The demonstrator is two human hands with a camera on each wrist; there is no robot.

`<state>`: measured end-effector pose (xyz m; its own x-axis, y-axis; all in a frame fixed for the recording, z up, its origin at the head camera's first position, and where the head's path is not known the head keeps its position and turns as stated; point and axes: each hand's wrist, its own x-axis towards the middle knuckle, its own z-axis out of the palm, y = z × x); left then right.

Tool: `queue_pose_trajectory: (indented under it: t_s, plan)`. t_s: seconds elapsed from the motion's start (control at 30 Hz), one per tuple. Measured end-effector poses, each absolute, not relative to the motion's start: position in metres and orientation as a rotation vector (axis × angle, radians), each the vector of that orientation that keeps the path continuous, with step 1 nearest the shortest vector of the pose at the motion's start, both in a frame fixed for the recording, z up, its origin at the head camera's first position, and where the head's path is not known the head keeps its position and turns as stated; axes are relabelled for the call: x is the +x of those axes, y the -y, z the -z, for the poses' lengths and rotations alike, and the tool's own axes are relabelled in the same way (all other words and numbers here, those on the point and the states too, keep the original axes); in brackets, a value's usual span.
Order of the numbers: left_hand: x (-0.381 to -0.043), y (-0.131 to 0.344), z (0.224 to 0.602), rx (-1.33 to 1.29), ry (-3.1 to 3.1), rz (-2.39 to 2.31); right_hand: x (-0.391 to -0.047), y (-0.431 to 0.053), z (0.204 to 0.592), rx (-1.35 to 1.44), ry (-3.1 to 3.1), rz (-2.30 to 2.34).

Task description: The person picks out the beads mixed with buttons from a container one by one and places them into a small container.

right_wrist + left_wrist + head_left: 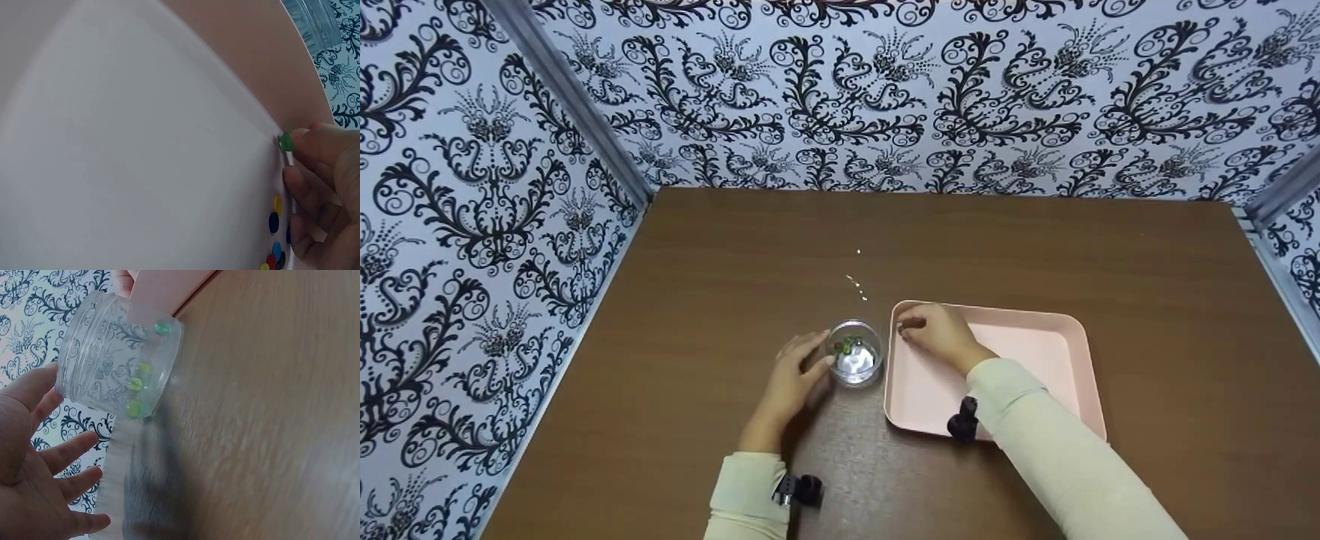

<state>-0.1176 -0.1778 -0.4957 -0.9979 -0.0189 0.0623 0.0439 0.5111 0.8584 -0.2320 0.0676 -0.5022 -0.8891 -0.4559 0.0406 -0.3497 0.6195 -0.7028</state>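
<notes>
My left hand is at the left side of a clear round plastic jar, thumb and index finger touching its rim. Its other fingers are spread in the left wrist view. Several green and yellow-green glass marbles lie on the jar's bottom. My right hand is inside a pink rectangular tray, at its far left corner. There it pinches a green marble against the tray's edge. Several small coloured discs like buttons lie near those fingers; the right hand and arm hide them in the head view.
Tray and jar stand close together on a brown wooden table. Small bright specks show on the table beyond the jar. Walls with a black-and-white scroll pattern rise at the back and left.
</notes>
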Motion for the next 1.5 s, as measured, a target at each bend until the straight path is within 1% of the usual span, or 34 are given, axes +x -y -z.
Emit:
queue_pose_trajectory:
  t_s: [0.27,1.1,1.3,1.5]
  plan:
    - [-0.1177,0.178,0.4967,-0.037,2.663,1.539,-0.2332,-0.066,0.5027,-0.745,-2.735,1.09]
    - [-0.1179,0.1772,0.4961,-0.016,2.693,1.504,-0.2315,-0.062,0.5048,-0.68,-2.767,1.1]
    - [-0.1176,0.177,0.4947,-0.008,2.694,1.508,-0.2326,-0.0624,0.5049,-0.694,-2.702,1.186]
    - [-0.1178,0.177,0.4939,-0.014,2.683,1.509,-0.2329,-0.0626,0.5036,-0.642,-2.619,1.267]
